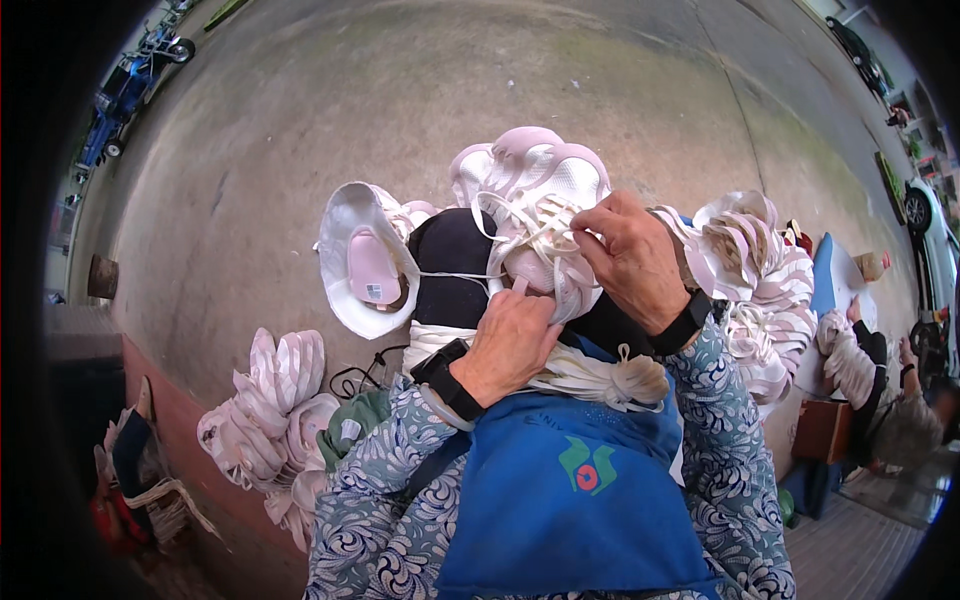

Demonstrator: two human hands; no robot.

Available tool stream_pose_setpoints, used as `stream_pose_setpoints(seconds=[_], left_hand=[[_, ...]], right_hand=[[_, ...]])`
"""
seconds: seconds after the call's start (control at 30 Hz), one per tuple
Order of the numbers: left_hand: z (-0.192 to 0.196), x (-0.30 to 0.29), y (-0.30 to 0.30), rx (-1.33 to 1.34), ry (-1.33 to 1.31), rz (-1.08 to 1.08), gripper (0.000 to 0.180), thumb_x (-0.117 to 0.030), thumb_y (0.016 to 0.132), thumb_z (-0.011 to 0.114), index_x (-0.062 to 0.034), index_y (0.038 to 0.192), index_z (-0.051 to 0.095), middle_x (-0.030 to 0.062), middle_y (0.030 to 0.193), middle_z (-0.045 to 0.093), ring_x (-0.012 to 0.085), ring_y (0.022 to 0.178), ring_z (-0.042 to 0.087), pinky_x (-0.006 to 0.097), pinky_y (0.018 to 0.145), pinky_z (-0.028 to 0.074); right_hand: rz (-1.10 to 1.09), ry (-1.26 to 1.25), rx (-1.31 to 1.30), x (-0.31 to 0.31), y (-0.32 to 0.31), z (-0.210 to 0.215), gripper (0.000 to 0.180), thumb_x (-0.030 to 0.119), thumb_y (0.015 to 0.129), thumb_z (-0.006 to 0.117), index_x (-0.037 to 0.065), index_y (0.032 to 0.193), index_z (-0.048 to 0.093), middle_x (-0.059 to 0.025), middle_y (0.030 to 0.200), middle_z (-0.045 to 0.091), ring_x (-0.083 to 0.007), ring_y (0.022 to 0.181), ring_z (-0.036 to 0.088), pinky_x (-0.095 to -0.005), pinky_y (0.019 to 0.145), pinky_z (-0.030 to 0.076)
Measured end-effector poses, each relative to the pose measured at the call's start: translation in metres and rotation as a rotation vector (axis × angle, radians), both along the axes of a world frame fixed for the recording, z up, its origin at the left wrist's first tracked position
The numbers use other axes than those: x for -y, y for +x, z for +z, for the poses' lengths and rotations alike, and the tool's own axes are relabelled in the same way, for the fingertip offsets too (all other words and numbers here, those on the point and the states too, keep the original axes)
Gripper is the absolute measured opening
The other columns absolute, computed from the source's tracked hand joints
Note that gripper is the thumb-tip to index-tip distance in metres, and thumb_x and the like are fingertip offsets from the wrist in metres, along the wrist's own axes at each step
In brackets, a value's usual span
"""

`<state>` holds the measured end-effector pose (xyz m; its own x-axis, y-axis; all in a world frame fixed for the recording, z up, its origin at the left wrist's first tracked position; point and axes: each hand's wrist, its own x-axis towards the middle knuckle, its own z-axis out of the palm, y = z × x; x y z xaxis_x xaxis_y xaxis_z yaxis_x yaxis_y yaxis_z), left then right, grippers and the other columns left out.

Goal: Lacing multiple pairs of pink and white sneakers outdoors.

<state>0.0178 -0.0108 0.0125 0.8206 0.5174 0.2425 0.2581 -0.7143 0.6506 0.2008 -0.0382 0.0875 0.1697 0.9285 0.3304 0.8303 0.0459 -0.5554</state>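
Observation:
A pink and white shoe upper [555,270] rests on my lap, with white shoelace [535,222] crossing its eyelets in loose loops. My right hand [632,258] is pinched at the lace on the upper's right side. Lower down, my left hand [507,343] grips the near edge of the shoe upper between thumb and fingers; my fingertips are partly hidden. A thin strand of lace stretches left from the upper across my dark trouser leg [448,265]. Just beyond the upper, several similar pieces [530,160] stand stacked together. A bundle of white laces [625,382] lies by my wrists, over my blue apron [570,500].
More shoe uppers are stacked at the right [765,270] and at the lower left [275,400]. One upper [368,265] stands by my left leg, its pink inside showing. A seated person [900,420] is at far right, and parked vehicles line the concrete ground [400,90].

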Motion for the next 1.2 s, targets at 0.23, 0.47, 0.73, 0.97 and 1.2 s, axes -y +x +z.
stream_pose_setpoints(seconds=[0.23,0.47,0.73,0.97,1.2], left_hand=[[0.015,-0.019,-0.011,0.111,-0.278,0.159,0.012,-0.011,0.083,0.065,-0.0023,0.088,0.059,0.0178,0.078,0.06,0.0392,0.075,0.06,0.046,0.067,0.046],[0.023,-0.046,-0.001,0.168,-0.293,0.259,0.008,-0.01,0.087,0.061,-0.0025,0.09,0.061,0.0168,0.079,0.063,0.0343,0.072,0.064,0.041,0.063,0.048],[0.027,-0.078,0.013,0.078,-0.152,0.289,0.009,-0.011,0.087,0.062,-0.0018,0.089,0.061,0.0159,0.082,0.064,0.0323,0.072,0.063,0.039,0.064,0.049],[0.025,-0.076,0.01,0.142,-0.277,0.283,0.011,-0.009,0.084,0.065,0.0002,0.088,0.061,0.0133,0.078,0.063,0.0256,0.069,0.062,0.035,0.064,0.049],[0.025,-0.077,0.014,0.129,-0.278,0.281,0.01,-0.008,0.084,0.065,0.0006,0.088,0.061,0.0131,0.08,0.063,0.0246,0.07,0.062,0.034,0.065,0.049]], right_hand=[[-0.04,-0.045,-0.103,0.004,0.005,0.008,0.013,0.013,0.079,0.074,0.002,0.081,0.067,-0.0098,0.073,0.058,-0.0198,0.061,0.056,-0.0321,0.057,0.044],[0.034,-0.048,0.069,0.022,-0.026,-0.012,0.019,0.015,0.076,0.075,0.007,0.091,0.066,-0.0094,0.083,0.057,-0.0263,0.066,0.061,-0.0365,0.058,0.048],[-0.081,-0.113,0.343,0.006,-0.043,-0.03,0.02,0.019,0.078,0.07,0.007,0.09,0.06,-0.0098,0.086,0.056,-0.0271,0.069,0.063,-0.0373,0.057,0.051],[-0.084,-0.087,0.194,0.004,-0.042,-0.04,0.009,0.012,0.082,0.064,0.004,0.081,0.06,-0.0111,0.083,0.056,-0.0296,0.07,0.063,-0.0378,0.057,0.05],[-0.044,-0.011,-0.317,0.004,-0.028,-0.039,0.009,0.011,0.083,0.061,0.002,0.084,0.061,-0.0145,0.081,0.056,-0.0309,0.072,0.061,-0.0388,0.065,0.048]])
